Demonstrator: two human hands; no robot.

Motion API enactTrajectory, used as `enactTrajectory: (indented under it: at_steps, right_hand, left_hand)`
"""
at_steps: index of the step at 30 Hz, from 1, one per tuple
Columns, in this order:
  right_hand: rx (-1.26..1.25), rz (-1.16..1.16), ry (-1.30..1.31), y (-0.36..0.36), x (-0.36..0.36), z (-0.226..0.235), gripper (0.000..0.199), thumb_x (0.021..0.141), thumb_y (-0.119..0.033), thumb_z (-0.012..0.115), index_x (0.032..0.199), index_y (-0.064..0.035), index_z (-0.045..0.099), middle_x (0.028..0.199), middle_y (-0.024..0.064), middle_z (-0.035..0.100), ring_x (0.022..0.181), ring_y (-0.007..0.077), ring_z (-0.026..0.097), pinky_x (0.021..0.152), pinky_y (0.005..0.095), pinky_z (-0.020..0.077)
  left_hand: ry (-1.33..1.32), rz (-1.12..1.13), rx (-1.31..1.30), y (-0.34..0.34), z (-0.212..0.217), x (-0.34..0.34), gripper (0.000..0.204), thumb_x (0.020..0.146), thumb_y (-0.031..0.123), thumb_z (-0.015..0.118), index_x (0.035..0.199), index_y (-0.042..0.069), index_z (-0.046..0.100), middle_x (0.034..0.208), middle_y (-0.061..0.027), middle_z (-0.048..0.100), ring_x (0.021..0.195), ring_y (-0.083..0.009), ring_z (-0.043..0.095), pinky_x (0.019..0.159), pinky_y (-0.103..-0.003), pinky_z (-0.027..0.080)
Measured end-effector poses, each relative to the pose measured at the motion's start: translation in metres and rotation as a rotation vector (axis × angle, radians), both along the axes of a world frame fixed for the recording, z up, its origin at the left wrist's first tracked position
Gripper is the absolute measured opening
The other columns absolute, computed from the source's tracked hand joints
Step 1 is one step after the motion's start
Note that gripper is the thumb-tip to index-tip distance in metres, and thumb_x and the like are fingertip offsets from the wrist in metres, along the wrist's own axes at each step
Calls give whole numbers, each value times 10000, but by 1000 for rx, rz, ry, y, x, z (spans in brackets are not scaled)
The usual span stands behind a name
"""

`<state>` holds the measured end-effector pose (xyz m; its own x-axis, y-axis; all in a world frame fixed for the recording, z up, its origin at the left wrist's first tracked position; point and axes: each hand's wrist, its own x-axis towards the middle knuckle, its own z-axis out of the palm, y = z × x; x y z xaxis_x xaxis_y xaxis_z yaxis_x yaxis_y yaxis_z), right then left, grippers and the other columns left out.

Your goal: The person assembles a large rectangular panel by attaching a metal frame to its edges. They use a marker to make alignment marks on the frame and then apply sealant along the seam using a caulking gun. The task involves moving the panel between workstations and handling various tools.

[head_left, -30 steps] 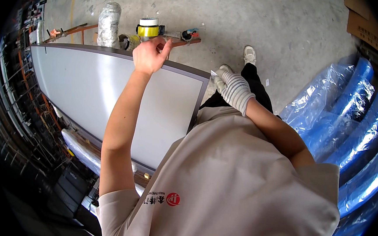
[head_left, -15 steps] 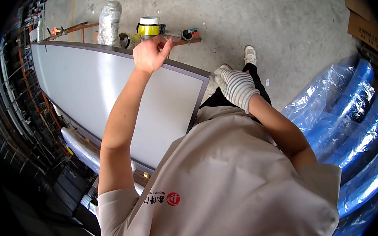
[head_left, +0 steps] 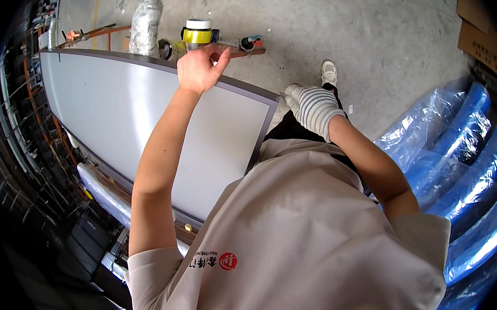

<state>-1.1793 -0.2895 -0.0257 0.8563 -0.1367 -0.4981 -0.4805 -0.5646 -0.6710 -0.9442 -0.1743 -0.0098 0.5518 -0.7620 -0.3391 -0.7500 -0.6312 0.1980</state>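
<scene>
A large grey panel (head_left: pixel 105 102) with a dark frame lies tilted across the left and middle of the view. My bare left hand (head_left: pixel 200 68) is at its far edge, with the thumb raised and the fingers curled over the frame, their tips hidden. At the panel's right corner is my right hand (head_left: pixel 315 108) in a white and grey striped knit glove. Its fingers are bent together next to the corner; whatever lies between them is hidden. Just beyond my left hand stands a stack of tape rolls (head_left: pixel 197 35), white over yellow.
A film-wrapped roll (head_left: pixel 146 26) stands behind the panel, beside an orange metal bar (head_left: pixel 119 29). Blue film-wrapped lengths (head_left: pixel 467 164) lie at the right, below a cardboard box (head_left: pixel 487 42). Dark racks (head_left: pixel 14 133) line the left. My shoe (head_left: pixel 329 73) is on the concrete floor.
The view has shifted slightly. My left hand stays at the panel's far edge, its thumb a little more to the right. My right hand remains by the corner, turned slightly.
</scene>
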Motion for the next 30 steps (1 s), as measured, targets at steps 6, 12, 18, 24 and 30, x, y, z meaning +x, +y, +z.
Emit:
enactTrajectory:
  at_steps: [6, 12, 18, 24, 30]
  right_hand:
    - [159, -89, -292, 15, -19, -21, 132, 894, -171, 491, 868, -48, 530, 679, 172, 585, 672, 341, 592, 619, 409, 468]
    - [468, -426, -9, 9, -21, -43, 260, 889, -253, 526, 970, -21, 609, 749, 128, 632, 688, 267, 604, 695, 361, 477]
    - [745, -708, 146, 17, 0, -28, 362, 849, -298, 616, 1015, 24, 597, 848, 42, 616, 750, 133, 560, 682, 282, 468]
    - [1293, -859, -83, 26, -16, -24, 194, 891, -257, 564, 847, -69, 545, 619, -11, 526, 480, 64, 465, 433, 216, 383]
    - [1131, -1064, -125, 44, -21, -45, 302, 900, -333, 542, 895, -30, 547, 805, 89, 613, 645, 155, 620, 540, 243, 493]
  left_hand:
    - [6, -2, 1, -3, 4, -2, 366, 825, 466, 554, 789, 125, 684, 628, -53, 631, 606, -243, 617, 553, -342, 466]
    - [0, 19, 45, -4, 5, 1, 356, 805, 492, 549, 768, 166, 688, 659, -12, 649, 648, -220, 631, 575, -330, 475]
    - [-14, 1, 24, -1, 0, 0, 403, 806, 516, 534, 735, 145, 676, 652, -8, 649, 650, -228, 627, 568, -344, 478]
    - [-10, 14, 13, 3, -3, 4, 436, 798, 538, 508, 724, 136, 661, 672, -7, 648, 669, -234, 621, 593, -357, 483]
    - [16, 28, 38, 6, -3, 4, 456, 798, 543, 490, 811, 129, 680, 705, -7, 658, 717, -219, 631, 623, -354, 495]
